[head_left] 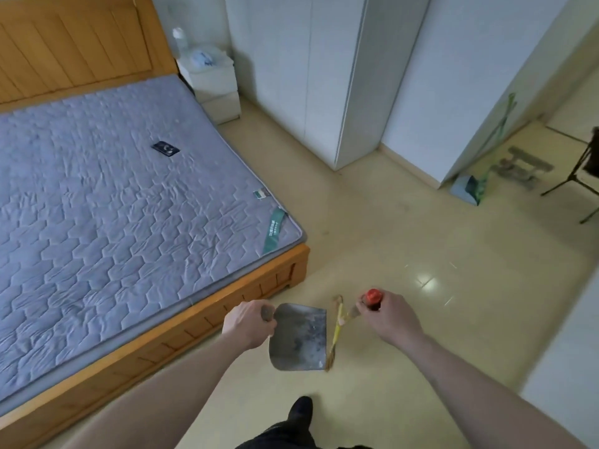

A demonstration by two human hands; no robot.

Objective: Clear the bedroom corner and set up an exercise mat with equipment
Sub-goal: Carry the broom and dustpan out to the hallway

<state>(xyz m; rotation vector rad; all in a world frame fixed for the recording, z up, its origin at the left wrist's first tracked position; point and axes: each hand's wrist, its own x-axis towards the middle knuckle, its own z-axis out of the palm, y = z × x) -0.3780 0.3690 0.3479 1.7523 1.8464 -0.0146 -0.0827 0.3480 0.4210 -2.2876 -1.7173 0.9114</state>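
Hanging over the beige tiled floor (pixel 405 222) just off the foot corner of the wooden bed frame (pixel 181 328), a grey metal dustpan (pixel 298 338) shows a scuffed, stained flat pan with its straight lip turned away from the bed. Beside that lip, on the side away from the bed, a straw broom with a yellow binding and red-capped handle (pixel 337 332) points bristles down. The left hand (pixel 249 324) curls around the dustpan's handle nearest the bed, forearm extended forward. The right hand (pixel 389 314), farther from the bed, grips the broom's red-capped end, wrist bent inward. A grey quilted mattress (pixel 113 189) covers the bed.
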